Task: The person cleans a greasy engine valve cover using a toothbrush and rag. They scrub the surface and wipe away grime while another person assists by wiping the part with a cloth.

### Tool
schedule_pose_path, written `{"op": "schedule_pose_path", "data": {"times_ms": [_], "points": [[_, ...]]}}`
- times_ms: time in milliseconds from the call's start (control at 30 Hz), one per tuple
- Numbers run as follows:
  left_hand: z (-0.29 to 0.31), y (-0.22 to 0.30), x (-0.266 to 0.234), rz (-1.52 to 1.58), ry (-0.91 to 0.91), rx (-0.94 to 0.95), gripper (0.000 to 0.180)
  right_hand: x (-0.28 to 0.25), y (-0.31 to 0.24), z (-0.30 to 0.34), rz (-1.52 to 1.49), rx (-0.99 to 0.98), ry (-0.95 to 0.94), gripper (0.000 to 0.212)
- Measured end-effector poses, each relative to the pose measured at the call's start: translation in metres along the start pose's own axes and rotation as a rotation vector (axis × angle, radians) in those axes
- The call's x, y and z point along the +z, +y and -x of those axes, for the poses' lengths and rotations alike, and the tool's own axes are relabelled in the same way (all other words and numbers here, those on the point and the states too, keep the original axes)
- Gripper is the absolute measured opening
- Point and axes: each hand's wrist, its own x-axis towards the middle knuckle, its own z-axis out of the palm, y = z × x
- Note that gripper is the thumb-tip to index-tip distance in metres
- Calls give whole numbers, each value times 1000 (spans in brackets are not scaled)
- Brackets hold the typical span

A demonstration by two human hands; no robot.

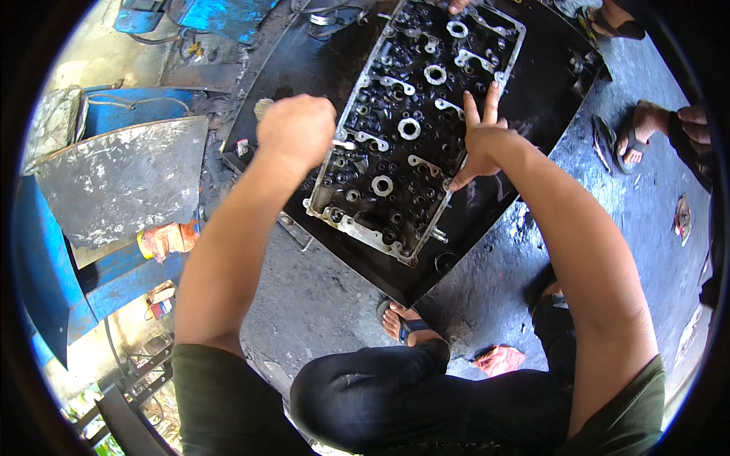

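A cylinder head (409,129), grey-rimmed and oily, lies slantwise in a dark metal tray (304,72). Valve springs, bolts and pale metal rings fill its top face. My left hand (296,131) is closed in a fist at its left edge. A short silvery rod (345,144) shows beside that fist, against the edge; whether the fingers grip it is hidden. With fingers spread, my right hand (487,140) rests on the right rim of the cylinder head. Another person's fingers (458,6) touch its far end.
Blue metal equipment (84,292) with a scuffed grey panel (125,178) stands at the left. Sandalled feet of other people (635,140) are at the right. A reddish cloth (499,360) lies on the floor near my legs. A wire handle (298,234) sticks out from the tray's near-left side.
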Motion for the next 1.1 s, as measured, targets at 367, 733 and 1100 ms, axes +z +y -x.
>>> {"op": "schedule_pose_path", "data": {"times_ms": [367, 733, 1100], "points": [[165, -2, 99, 1360, -114, -316, 25, 1, 11, 3, -82, -93, 70, 176], [197, 130, 233, 775, -234, -189, 19, 6, 7, -8, 79, -148, 114, 177], [244, 2, 155, 801, 261, -948, 18, 11, 13, -17, 187, -178, 109, 165]]}}
